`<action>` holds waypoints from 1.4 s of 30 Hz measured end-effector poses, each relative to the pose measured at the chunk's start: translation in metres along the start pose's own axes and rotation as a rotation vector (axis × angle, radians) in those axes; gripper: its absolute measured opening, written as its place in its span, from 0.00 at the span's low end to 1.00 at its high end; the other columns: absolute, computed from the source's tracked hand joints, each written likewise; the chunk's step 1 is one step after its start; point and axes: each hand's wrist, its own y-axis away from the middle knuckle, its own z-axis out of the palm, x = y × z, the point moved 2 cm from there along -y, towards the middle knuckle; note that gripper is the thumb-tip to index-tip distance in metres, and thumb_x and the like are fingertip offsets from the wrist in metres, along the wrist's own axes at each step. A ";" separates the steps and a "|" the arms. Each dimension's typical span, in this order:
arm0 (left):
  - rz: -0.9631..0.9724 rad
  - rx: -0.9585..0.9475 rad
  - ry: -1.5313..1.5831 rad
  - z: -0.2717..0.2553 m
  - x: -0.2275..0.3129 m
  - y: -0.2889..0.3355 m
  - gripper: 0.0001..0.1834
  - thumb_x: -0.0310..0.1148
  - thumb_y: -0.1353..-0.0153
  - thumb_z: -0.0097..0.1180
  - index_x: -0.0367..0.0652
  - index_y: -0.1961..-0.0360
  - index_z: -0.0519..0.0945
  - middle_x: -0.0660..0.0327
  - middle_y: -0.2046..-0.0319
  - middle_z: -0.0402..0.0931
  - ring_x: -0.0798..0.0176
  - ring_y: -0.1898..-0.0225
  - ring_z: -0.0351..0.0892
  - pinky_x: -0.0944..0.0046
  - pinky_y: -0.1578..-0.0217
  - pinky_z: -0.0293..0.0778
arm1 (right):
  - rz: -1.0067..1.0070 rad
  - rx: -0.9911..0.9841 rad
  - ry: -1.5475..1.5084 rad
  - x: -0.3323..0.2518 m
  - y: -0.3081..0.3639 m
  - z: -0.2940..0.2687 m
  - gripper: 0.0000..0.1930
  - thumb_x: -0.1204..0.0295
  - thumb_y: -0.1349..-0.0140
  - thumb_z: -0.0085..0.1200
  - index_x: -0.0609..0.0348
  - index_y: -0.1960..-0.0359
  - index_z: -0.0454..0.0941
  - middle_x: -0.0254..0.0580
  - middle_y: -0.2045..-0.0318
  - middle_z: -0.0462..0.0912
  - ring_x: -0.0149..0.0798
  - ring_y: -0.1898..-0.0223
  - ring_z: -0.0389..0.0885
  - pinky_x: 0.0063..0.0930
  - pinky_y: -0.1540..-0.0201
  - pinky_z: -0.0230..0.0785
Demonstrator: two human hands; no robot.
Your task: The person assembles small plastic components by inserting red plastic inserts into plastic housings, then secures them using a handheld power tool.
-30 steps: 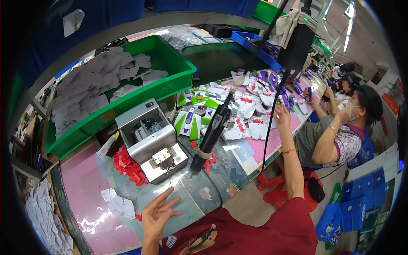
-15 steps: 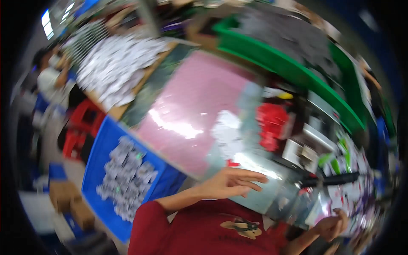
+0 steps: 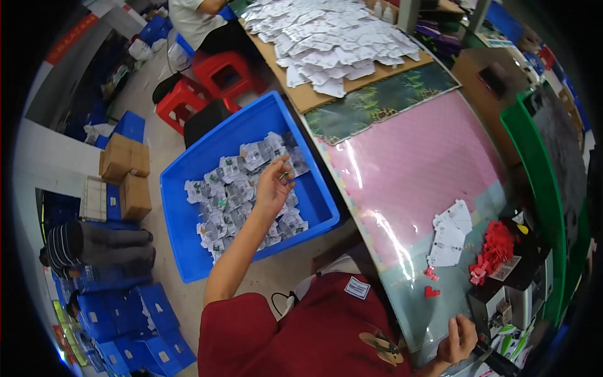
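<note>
My left hand [image 3: 275,185] reaches over the blue bin [image 3: 182,251]; its fingers are loosely bent and apart, with nothing I can make out held in them. Right beside the fingertips, inside the bin, is a see-through plastic pack [image 3: 298,161]; whether they touch it does not show. Many similar clear packs with grey-white inserts [image 3: 229,188] lie heaped below. My right hand [image 3: 458,341] is at the near right of the table, palm up, fingers half curled and apart, holding nothing visible. A small machine [image 3: 502,301] stands close by it.
White cards [image 3: 450,232], a red heap of small pieces [image 3: 493,248] and loose red bits [image 3: 431,291] lie on the pink-and-green tabletop [image 3: 414,163]. More white cards [image 3: 333,38] are piled at the far end. Red stools [image 3: 220,72] and a green tray [image 3: 546,188] flank the table.
My view has turned left toward the bin. My left hand has gone from above the table to over the bin, its fingers now more bent. The right hand stays at the table's right side.
</note>
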 end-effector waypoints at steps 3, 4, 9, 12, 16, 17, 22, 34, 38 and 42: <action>0.030 -0.066 -0.814 -0.063 -0.023 -0.034 0.10 0.29 0.46 0.47 0.46 0.62 0.76 0.65 0.77 0.73 0.64 0.73 0.75 0.61 0.71 0.73 | -0.056 -0.075 0.107 -0.014 -0.020 0.011 0.13 0.86 0.58 0.49 0.60 0.70 0.79 0.46 0.71 0.78 0.43 0.75 0.76 0.26 0.73 0.67; 0.031 -0.055 -0.812 -0.089 -0.035 -0.044 0.10 0.29 0.46 0.47 0.46 0.62 0.76 0.65 0.77 0.73 0.64 0.73 0.75 0.61 0.71 0.73 | -0.062 -0.077 0.099 -0.015 -0.023 0.014 0.13 0.86 0.58 0.49 0.60 0.70 0.79 0.46 0.71 0.78 0.43 0.75 0.76 0.26 0.73 0.67; 0.747 -0.659 -2.153 -0.114 -0.092 -0.049 0.14 0.26 0.57 0.50 0.55 0.69 0.80 0.61 0.68 0.73 0.58 0.63 0.72 0.61 0.68 0.73 | -0.033 -0.200 0.056 -0.018 -0.027 0.025 0.14 0.86 0.61 0.52 0.59 0.70 0.79 0.44 0.72 0.77 0.39 0.76 0.75 0.24 0.75 0.65; 0.494 -0.750 -2.367 -0.132 -0.113 -0.061 0.14 0.28 0.56 0.49 0.54 0.67 0.79 0.64 0.64 0.71 0.62 0.59 0.69 0.62 0.65 0.72 | 0.002 -0.221 -0.008 -0.021 -0.032 0.030 0.14 0.86 0.62 0.52 0.60 0.70 0.79 0.44 0.72 0.77 0.38 0.78 0.74 0.22 0.76 0.64; 0.537 -0.667 -2.343 -0.145 -0.121 -0.075 0.13 0.28 0.58 0.49 0.54 0.69 0.79 0.64 0.67 0.72 0.61 0.60 0.69 0.62 0.66 0.73 | 0.044 -0.272 -0.029 -0.027 -0.037 0.029 0.14 0.86 0.61 0.52 0.60 0.70 0.79 0.44 0.73 0.76 0.37 0.79 0.73 0.21 0.79 0.62; 0.531 -0.700 -2.281 -0.147 -0.119 -0.077 0.10 0.28 0.56 0.48 0.51 0.72 0.78 0.61 0.68 0.73 0.60 0.61 0.71 0.61 0.67 0.73 | 0.045 -0.272 -0.028 -0.027 -0.036 0.029 0.14 0.86 0.61 0.52 0.60 0.70 0.79 0.44 0.73 0.76 0.37 0.79 0.73 0.21 0.79 0.62; 0.301 -0.544 -2.197 -0.135 -0.088 -0.094 0.06 0.27 0.54 0.49 0.46 0.75 0.77 0.57 0.70 0.76 0.55 0.65 0.76 0.57 0.67 0.73 | 0.055 -0.293 -0.113 -0.030 -0.035 0.035 0.14 0.84 0.63 0.50 0.60 0.70 0.78 0.43 0.73 0.76 0.37 0.79 0.73 0.22 0.78 0.63; -0.149 -0.752 -1.209 0.058 0.109 -0.004 0.14 0.24 0.51 0.51 0.30 0.62 0.74 0.59 0.72 0.75 0.70 0.74 0.75 0.70 0.77 0.75 | 0.060 -0.265 -0.148 -0.028 -0.033 0.030 0.16 0.85 0.66 0.49 0.59 0.70 0.78 0.41 0.73 0.76 0.35 0.81 0.72 0.23 0.79 0.63; -0.254 -1.015 -0.873 0.129 0.053 0.046 0.24 0.24 0.51 0.51 0.30 0.50 0.66 0.55 0.63 0.74 0.67 0.68 0.75 0.69 0.69 0.76 | 0.085 -0.193 -0.060 -0.024 -0.030 0.016 0.20 0.82 0.69 0.50 0.56 0.68 0.78 0.39 0.71 0.76 0.31 0.83 0.69 0.22 0.81 0.61; -0.616 -1.254 -0.539 0.180 -0.022 0.101 0.30 0.21 0.52 0.51 0.34 0.45 0.58 0.53 0.54 0.68 0.63 0.60 0.74 0.65 0.66 0.76 | 0.152 -0.099 0.019 -0.016 -0.024 -0.001 0.18 0.83 0.66 0.53 0.54 0.68 0.79 0.37 0.72 0.76 0.29 0.84 0.68 0.20 0.82 0.60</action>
